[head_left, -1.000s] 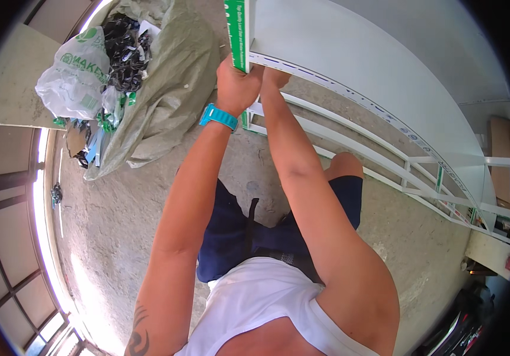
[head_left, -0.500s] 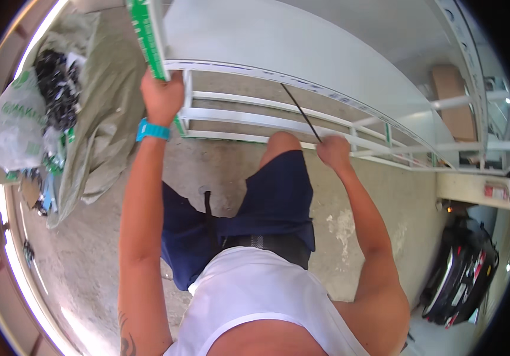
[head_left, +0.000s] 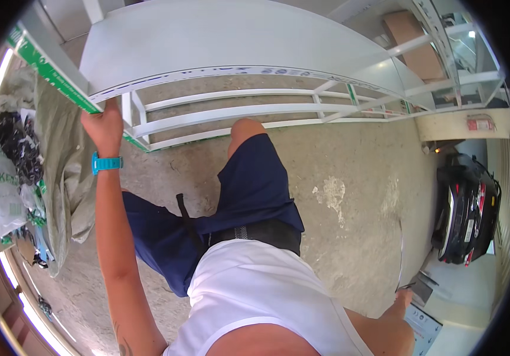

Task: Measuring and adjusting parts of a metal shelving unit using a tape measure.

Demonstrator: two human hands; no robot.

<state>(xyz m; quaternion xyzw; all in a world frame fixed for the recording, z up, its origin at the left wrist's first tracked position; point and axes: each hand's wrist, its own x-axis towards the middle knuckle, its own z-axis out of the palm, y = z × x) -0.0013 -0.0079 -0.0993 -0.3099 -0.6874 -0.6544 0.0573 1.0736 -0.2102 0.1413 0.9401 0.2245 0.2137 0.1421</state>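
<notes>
One grip left on the white frame (head_left: 53, 74)

Behind the frame's upper rail (head_left: 231, 70) spreads a white panel (head_left: 225, 35). The left hand (head_left: 104, 127) alone grips the frame's left corner, fingertips hidden. The right hand (head_left: 404, 298) has just swung well right of the frame, seemingly leaving one to steady it. Whether right fingers hold the thin strip (head_left: 401, 255) beside them, I cannot tell.
</notes>
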